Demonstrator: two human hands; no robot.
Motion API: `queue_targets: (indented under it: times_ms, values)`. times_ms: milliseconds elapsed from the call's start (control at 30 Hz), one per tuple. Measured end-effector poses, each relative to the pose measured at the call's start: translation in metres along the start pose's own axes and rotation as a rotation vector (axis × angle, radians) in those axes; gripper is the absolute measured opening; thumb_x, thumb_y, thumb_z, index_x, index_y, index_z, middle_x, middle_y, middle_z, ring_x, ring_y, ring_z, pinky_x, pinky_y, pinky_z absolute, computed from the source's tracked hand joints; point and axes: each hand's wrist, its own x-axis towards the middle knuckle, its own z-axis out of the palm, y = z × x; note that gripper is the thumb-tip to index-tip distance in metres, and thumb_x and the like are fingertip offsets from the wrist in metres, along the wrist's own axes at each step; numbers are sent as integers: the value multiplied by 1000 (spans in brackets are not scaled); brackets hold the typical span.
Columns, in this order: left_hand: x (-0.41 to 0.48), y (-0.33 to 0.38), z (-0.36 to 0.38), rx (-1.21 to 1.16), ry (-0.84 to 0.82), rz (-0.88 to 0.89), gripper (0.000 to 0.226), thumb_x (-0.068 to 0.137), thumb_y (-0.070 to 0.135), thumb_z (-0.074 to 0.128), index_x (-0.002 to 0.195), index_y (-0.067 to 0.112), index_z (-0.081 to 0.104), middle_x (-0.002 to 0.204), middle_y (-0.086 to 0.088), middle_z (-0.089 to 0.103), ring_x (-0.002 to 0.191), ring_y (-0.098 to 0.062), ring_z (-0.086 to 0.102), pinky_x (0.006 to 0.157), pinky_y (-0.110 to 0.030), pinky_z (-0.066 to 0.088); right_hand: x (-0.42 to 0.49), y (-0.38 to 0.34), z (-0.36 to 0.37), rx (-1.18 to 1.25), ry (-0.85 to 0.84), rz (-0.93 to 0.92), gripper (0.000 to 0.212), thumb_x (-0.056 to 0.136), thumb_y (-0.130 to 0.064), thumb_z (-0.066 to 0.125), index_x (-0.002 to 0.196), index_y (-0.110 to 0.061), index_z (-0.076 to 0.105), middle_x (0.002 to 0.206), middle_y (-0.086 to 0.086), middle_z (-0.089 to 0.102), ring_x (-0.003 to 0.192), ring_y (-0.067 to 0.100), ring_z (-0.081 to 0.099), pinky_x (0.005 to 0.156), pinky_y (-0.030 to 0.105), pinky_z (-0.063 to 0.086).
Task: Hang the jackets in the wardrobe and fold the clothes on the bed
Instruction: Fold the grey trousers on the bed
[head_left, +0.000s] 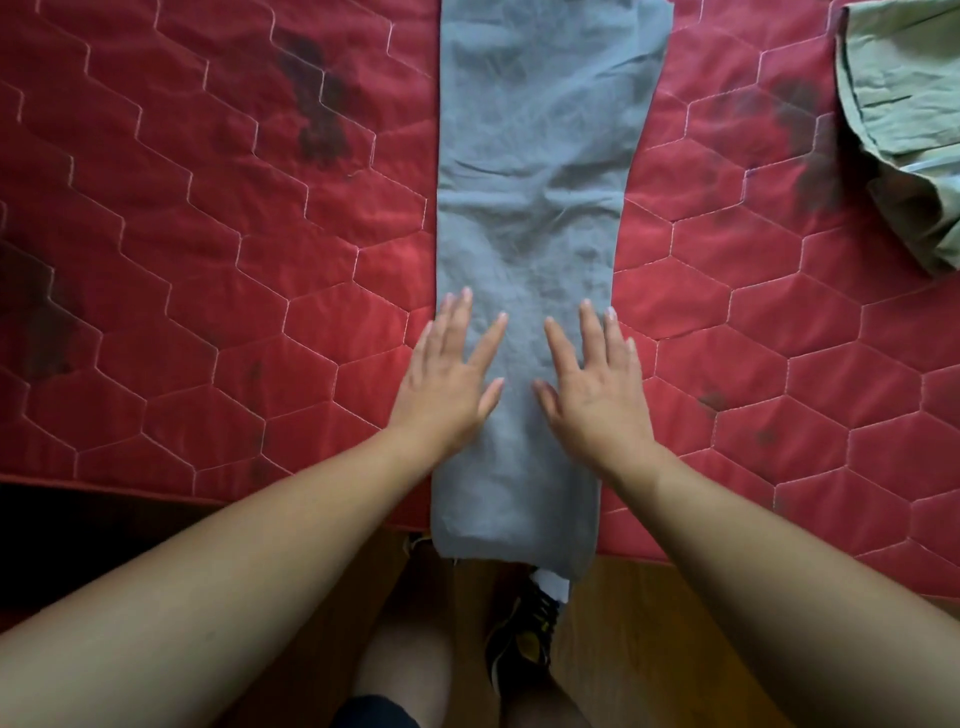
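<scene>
A long grey-blue garment (535, 171), laid out as a narrow strip like folded trousers, runs from the top of the view down over the bed's near edge. Its lower end hangs a little past the edge. My left hand (449, 379) lies flat with straight spread fingers on the strip's left border. My right hand (592, 384) lies flat the same way on its right side. Both palms press the cloth down side by side, a narrow gap between the thumbs.
The bed carries a red quilted cover (208, 249) with hexagon stitching and dark stains. A crumpled pale green garment (904, 114) lies at the upper right. Below the bed edge are a wooden floor (644, 639), my bare legs and a black and yellow shoe (524, 634).
</scene>
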Motion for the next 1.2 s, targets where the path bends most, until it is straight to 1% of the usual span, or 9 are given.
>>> queue_targets:
  times_ms: [133, 233, 300, 400, 533, 733, 833, 1000, 1200]
  values:
    - [26, -18, 22, 172, -244, 74, 82, 98, 65, 32, 160, 30, -9, 163, -18, -26, 152, -32, -23, 125, -47, -3, 25, 12, 20, -164, -289, -34, 83, 100, -67, 24, 160, -29, -18, 164, 13, -33, 151, 38, -30, 123, 62, -5]
    - [29, -22, 19, 203, -282, 104, 86, 95, 67, 37, 161, 31, -5, 165, -20, -19, 154, -36, -16, 124, -48, 4, 27, 12, 15, -197, -393, -20, 86, 98, -71, 23, 157, -30, -24, 162, 14, -36, 149, 40, -33, 123, 61, -7]
    - [38, -23, 3, 206, -196, 138, 77, 90, 63, 51, 156, 31, 29, 163, -21, 17, 150, -38, 19, 113, -48, 29, 30, 6, -1, -215, -307, -21, 82, 94, -67, 34, 163, -27, 11, 169, 21, 0, 155, 45, 1, 120, 60, 16]
    - [78, -32, -21, 164, 53, 180, 53, 86, 49, 62, 131, 21, 58, 140, -16, 50, 130, -35, 48, 97, -45, 43, 65, 6, -30, -170, 16, -65, 52, 90, -51, 47, 132, -21, 57, 142, 17, 49, 129, 41, 49, 100, 52, 41]
    - [166, -37, -42, 141, 171, 196, 66, 95, 52, 39, 155, 24, 34, 163, -22, 22, 153, -36, 18, 119, -50, 26, 168, 11, -57, -159, 210, -105, 67, 95, -50, 43, 156, -23, 37, 165, 21, 24, 153, 42, 20, 119, 64, 20]
    - [219, -64, -14, 255, 16, 170, 79, 97, 67, 19, 162, 25, 4, 166, -24, -9, 154, -37, -9, 124, -49, -3, 241, 44, -38, -247, -35, -77, 83, 96, -76, 16, 163, -31, -6, 170, 9, -18, 155, 34, -19, 122, 63, -8]
    - [216, -63, -11, 259, 11, 160, 79, 95, 68, 21, 161, 27, 8, 166, -23, -5, 155, -38, -6, 125, -49, 0, 238, 45, -33, -230, -52, -78, 83, 96, -77, 15, 162, -33, -6, 170, 8, -17, 156, 32, -19, 122, 61, -10]
    - [246, -62, -47, 236, 93, 110, 71, 92, 64, 27, 154, 30, 34, 164, -21, 19, 154, -36, 12, 120, -50, 11, 263, 42, -71, -220, 192, -118, 65, 96, -67, 36, 147, -26, 44, 158, 16, 33, 145, 37, 30, 112, 56, 24]
    - [284, -82, -55, 181, -68, -13, 76, 98, 66, 24, 161, 33, -4, 167, -11, -18, 153, -27, -20, 122, -59, -7, 314, 70, -75, -263, -1, -121, 80, 97, -74, 14, 164, -29, 5, 171, 13, -2, 157, 35, -7, 123, 62, -2]
